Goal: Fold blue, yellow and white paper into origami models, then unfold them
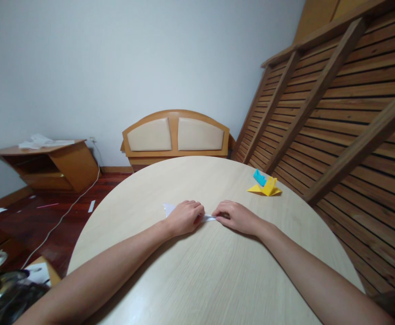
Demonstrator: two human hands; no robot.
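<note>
Head view: hands on unmarked white paper [208,218]

A round pale wood surface [218,280]. On its far right side, a yellow folded paper figure [268,188] touches a smaller blue one [259,177]. Beyond stands a wooden headboard [175,134] against a white wall [116,58]. A slatted bed frame [346,104] leans at right; a low wooden cabinet [58,164] sits left.
</note>
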